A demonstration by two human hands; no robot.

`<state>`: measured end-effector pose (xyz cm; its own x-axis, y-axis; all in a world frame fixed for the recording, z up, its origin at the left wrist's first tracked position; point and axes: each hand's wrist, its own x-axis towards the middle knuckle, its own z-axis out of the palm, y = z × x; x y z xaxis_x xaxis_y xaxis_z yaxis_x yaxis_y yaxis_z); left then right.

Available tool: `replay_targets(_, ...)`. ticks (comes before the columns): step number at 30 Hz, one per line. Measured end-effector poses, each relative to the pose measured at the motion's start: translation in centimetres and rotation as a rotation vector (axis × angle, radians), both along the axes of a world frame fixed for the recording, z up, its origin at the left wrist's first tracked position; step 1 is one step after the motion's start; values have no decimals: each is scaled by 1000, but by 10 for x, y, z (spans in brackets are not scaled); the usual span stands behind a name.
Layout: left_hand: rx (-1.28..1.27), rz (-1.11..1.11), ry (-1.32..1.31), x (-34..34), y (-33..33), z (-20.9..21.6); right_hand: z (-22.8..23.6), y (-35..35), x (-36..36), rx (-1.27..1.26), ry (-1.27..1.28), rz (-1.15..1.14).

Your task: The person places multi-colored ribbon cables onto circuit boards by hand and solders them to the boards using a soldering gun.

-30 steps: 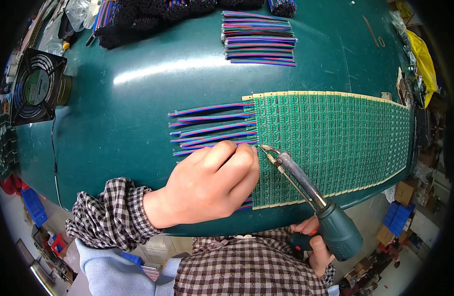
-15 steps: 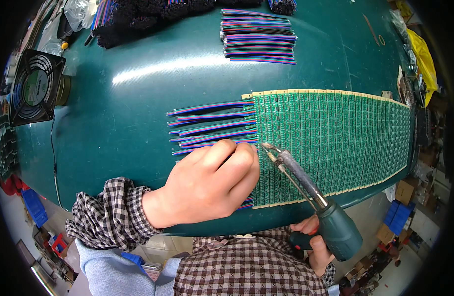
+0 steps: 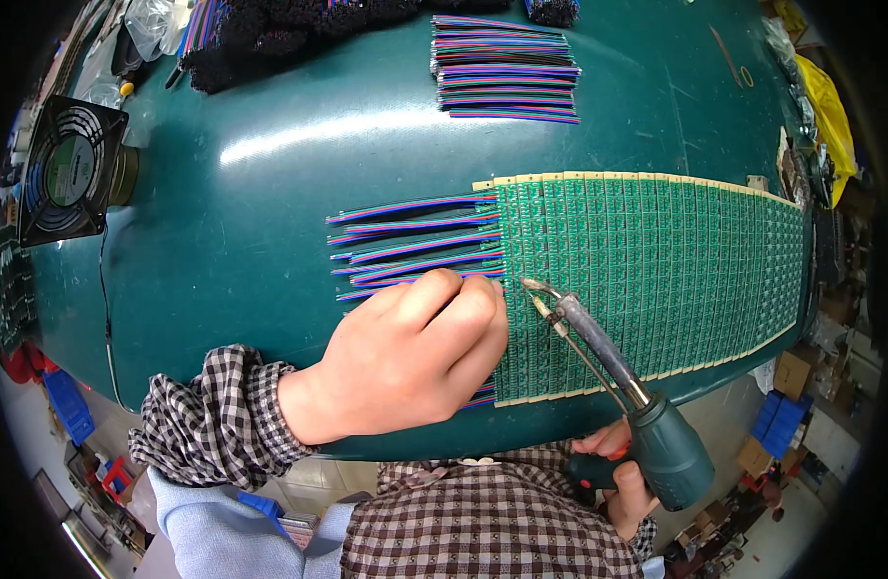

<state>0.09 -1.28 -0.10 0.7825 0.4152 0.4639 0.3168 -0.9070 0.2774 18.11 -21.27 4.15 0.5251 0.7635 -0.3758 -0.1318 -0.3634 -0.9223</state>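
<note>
My left hand (image 3: 405, 357) is closed in a pinch at the left edge of a wide panel of green circuit boards (image 3: 656, 275). It grips a multicoloured ribbon cable there; the fingertips are hidden behind the knuckles. Several similar ribbon cables (image 3: 420, 232) reach leftward from that edge, and a few ends show below my hand. My right hand (image 3: 629, 492) is wrapped round the handle of a dark green soldering gun (image 3: 671, 454). Its tip, with a thin feed tube alongside, hovers over or touches the panel just right of my left fingers; I cannot tell which.
A stack of loose ribbon cables (image 3: 507, 72) lies at the far middle of the green table (image 3: 241, 251). Dark cable bundles (image 3: 270, 43) sit at the back left. A square black fan (image 3: 74, 174) stands at the left, its cord trailing down. A yellow bag (image 3: 828, 125) is at the right.
The soldering gun has shifted slightly right, its tip moving away from my left fingers. My left hand has stayed almost still at the panel edge.
</note>
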Motion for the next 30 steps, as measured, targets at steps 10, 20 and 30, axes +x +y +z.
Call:
replay_targets(10, 12, 13, -12, 0, 0, -1, 3, 3, 0, 6, 22, 36)
replay_targets(20, 26, -13, 3, 0, 1, -1, 3, 0, 3, 8, 60, 60)
replay_targets(30, 62, 4, -1, 1, -1, -3, 2, 4, 2, 22, 21, 65)
